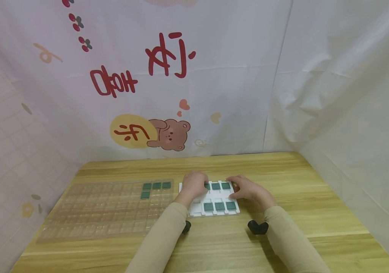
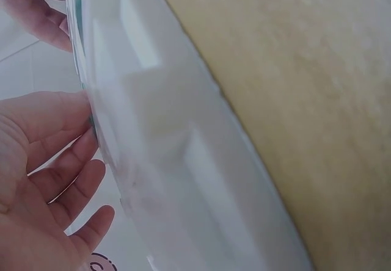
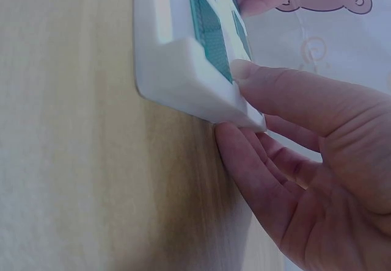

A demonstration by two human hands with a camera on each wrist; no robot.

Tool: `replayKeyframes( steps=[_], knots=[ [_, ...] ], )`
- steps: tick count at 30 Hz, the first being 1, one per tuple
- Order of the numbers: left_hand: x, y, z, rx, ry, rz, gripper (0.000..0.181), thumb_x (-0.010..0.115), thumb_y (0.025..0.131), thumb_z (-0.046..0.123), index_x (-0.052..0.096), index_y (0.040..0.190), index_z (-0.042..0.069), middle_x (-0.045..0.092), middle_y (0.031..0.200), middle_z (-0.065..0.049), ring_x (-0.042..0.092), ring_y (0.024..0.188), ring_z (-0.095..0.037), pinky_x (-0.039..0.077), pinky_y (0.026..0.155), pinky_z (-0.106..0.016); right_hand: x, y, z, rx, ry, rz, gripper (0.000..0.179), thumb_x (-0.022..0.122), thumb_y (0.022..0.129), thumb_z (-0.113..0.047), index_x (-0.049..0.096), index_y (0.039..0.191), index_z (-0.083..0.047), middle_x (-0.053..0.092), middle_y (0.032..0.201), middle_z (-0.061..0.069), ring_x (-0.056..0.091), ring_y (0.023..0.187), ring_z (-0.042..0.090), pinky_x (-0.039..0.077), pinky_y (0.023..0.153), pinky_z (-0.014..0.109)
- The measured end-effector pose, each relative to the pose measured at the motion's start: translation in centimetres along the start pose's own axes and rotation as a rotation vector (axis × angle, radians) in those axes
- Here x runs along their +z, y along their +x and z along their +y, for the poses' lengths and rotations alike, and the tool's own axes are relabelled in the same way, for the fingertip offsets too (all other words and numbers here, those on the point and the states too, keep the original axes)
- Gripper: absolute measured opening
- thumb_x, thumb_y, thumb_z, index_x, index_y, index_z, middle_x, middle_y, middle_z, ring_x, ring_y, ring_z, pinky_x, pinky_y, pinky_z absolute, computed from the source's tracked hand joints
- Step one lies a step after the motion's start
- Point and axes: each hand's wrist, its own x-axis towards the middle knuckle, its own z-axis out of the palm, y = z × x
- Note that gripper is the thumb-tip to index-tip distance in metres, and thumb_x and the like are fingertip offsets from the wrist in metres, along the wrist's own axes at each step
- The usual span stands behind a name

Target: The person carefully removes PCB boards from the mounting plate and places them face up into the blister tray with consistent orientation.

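A white tray (image 1: 217,195) with square green chip-like pieces (image 1: 219,206) in its pockets lies in the middle of the table. My left hand (image 1: 194,184) reaches over its left part from above. Thumb and forefinger pinch a green piece (image 2: 91,121) in the far row, seen at the tray's edge in the left wrist view; the other fingers are spread. My right hand (image 1: 247,188) grips the tray's right end. In the right wrist view the thumb (image 3: 275,94) lies on top near a green piece (image 3: 211,33), with fingers against the outer side.
To the left lies a large clear plastic tray (image 1: 102,208) with rows of pockets. Several green pieces (image 1: 156,185) sit near its far right corner. Patterned white cloth (image 1: 228,94) hangs behind the wooden table (image 1: 214,246). Black wrist devices (image 1: 258,227) show by the sleeves.
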Motion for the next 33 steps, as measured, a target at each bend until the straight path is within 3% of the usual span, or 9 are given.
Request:
replayKeyframes(
  steps=[13,33],
  knots=[
    [-0.07,-0.07,0.09,0.009,-0.005,-0.005,0.024,0.080,0.078,0.014,0.078,0.101,0.018,0.072,0.102,0.005,0.059,0.110,-0.026,0.045,0.093,-0.045,0.05,-0.26,-0.03,-0.002,0.015,0.008,0.068,0.080,0.082,-0.012,0.049,0.141,0.000,0.045,0.132,0.022,0.053,0.102,0.026,0.045,0.093,0.045],
    [0.08,0.15,-0.47,0.010,-0.092,0.002,0.022,0.080,0.079,0.016,0.078,0.101,0.017,0.072,0.099,0.005,0.062,0.104,-0.023,0.044,0.091,-0.044,0.17,-0.12,0.15,0.003,0.012,0.009,0.068,0.080,0.082,-0.013,0.049,0.141,-0.002,0.045,0.133,0.022,0.053,0.102,0.026,0.045,0.094,0.046]
  ],
)
